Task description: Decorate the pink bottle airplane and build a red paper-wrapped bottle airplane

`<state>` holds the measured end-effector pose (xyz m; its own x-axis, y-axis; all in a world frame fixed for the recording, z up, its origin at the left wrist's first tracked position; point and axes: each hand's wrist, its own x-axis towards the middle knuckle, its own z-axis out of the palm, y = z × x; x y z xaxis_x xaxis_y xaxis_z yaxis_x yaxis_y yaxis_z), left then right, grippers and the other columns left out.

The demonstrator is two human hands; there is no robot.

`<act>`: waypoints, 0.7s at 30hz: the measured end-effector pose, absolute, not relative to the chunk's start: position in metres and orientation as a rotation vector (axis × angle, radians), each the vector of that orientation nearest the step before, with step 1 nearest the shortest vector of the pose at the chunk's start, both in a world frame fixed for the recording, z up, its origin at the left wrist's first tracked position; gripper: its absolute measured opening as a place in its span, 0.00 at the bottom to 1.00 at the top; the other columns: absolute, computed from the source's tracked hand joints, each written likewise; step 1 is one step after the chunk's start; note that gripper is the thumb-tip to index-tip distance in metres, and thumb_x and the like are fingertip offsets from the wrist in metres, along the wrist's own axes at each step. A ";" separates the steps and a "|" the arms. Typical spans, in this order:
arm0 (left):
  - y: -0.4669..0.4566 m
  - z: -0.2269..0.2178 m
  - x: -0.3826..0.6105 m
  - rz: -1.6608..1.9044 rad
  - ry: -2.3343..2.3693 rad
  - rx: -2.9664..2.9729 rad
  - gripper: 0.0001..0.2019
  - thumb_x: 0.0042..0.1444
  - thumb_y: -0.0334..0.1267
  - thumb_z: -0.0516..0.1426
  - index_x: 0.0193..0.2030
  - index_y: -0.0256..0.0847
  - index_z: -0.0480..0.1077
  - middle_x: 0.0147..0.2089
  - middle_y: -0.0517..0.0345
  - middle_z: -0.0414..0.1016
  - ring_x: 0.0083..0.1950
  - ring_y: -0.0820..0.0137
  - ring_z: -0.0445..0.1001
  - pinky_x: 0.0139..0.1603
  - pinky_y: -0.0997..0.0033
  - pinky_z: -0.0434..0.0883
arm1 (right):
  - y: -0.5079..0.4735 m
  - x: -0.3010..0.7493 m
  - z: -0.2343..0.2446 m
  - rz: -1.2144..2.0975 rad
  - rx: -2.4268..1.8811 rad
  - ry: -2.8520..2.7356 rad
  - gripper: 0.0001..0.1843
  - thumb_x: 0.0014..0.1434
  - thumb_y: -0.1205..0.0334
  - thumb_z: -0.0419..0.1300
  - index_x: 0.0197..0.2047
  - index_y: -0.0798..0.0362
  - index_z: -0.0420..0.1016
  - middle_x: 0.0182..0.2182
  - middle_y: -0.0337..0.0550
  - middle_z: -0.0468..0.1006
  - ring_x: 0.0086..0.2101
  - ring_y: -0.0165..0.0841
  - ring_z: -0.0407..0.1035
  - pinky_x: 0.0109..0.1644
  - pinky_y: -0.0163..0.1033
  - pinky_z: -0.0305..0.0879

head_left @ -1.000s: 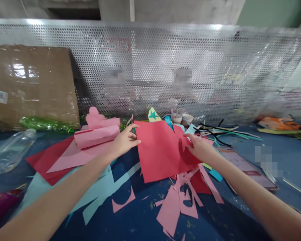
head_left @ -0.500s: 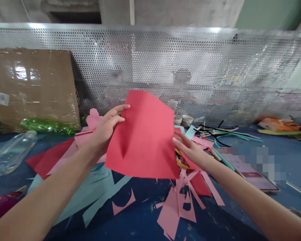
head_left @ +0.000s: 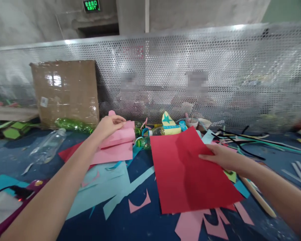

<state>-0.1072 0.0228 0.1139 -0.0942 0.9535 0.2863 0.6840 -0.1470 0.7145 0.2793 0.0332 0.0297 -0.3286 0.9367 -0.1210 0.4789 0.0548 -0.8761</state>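
Observation:
A sheet of red paper [head_left: 180, 170] hangs from my right hand [head_left: 220, 157], its right edge pinched between thumb and fingers. The sheet tilts above the blue table and hides part of the scraps beneath. My left hand [head_left: 110, 126] is closed at the fingertips on the edge of some pink paper [head_left: 117, 150], whose upper part curls up. Another red sheet [head_left: 69, 151] sticks out under the pink paper. Light blue paper pieces [head_left: 100, 194] lie nearer to me, below the left hand. Cut pink scraps [head_left: 190, 226] lie below the held red sheet.
A clear bottle [head_left: 47, 147] and a green bottle [head_left: 74, 125] lie at left, before a cardboard panel [head_left: 67, 90]. A perforated metal screen [head_left: 160, 83] stands behind. Decorated bottles [head_left: 165, 130] lie mid-back. Pipe cleaners [head_left: 261, 142] and a wooden stick [head_left: 261, 197] are at right.
My left hand has let go of the red sheet and taken the pink paper. My right hand keeps the red sheet, now lower and further right. The view has turned left.

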 end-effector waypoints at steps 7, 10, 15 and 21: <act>0.035 0.063 -0.074 0.789 1.554 2.099 0.30 0.41 0.43 0.67 0.54 0.43 0.71 0.56 0.49 0.76 0.55 0.54 0.74 0.56 0.55 0.68 | 0.014 0.277 0.068 1.524 -1.380 -1.249 0.15 0.54 0.65 0.65 0.46 0.50 0.76 0.42 0.47 0.83 0.36 0.40 0.79 0.39 0.41 0.77; 0.036 0.042 -0.057 0.803 1.477 2.147 0.37 0.36 0.39 0.70 0.58 0.46 0.69 0.60 0.49 0.73 0.61 0.50 0.69 0.61 0.52 0.62 | 0.015 0.281 0.074 1.404 -1.335 -1.051 0.15 0.57 0.67 0.62 0.48 0.47 0.74 0.45 0.47 0.82 0.33 0.36 0.79 0.36 0.39 0.76; 0.037 0.046 -0.052 0.955 1.432 2.072 0.32 0.33 0.39 0.71 0.50 0.47 0.73 0.56 0.49 0.75 0.62 0.44 0.65 0.65 0.45 0.55 | 0.022 0.291 0.071 1.418 -1.182 -0.993 0.11 0.60 0.66 0.59 0.46 0.48 0.75 0.48 0.48 0.81 0.36 0.33 0.78 0.41 0.37 0.73; 0.025 0.092 -0.075 1.021 1.344 1.784 0.23 0.49 0.45 0.65 0.53 0.45 0.71 0.55 0.49 0.74 0.53 0.56 0.74 0.52 0.57 0.71 | 0.018 0.292 0.069 1.507 -1.242 -1.069 0.08 0.58 0.63 0.62 0.41 0.52 0.78 0.35 0.48 0.84 0.29 0.35 0.78 0.33 0.38 0.73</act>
